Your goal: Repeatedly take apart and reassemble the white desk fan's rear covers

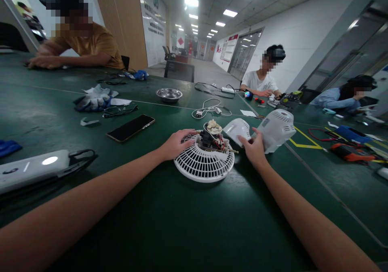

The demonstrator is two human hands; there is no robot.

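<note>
A white round fan grille (pixel 201 169) lies on the table in front of me, with an exposed fan motor (pixel 209 138) and its wires on top. My left hand (pixel 179 143) rests on the grille's left side, fingers stretched towards the motor. To the right of the motor, my right hand (pixel 254 148) has its thumb on the edge of a small white plastic cover (pixel 237 129), pinching it. Just beyond those fingers stands a larger white plastic housing (pixel 277 130) with vent slots; whether the fingers touch it, I cannot tell.
A black phone (pixel 131 128), gloves (pixel 95 97) and a white device (pixel 33 169) lie on the left. Farther back are a metal bowl (pixel 169 95) and a white cable (pixel 209 110). A red-black meter (pixel 351 152) lies right. Several people sit around the table.
</note>
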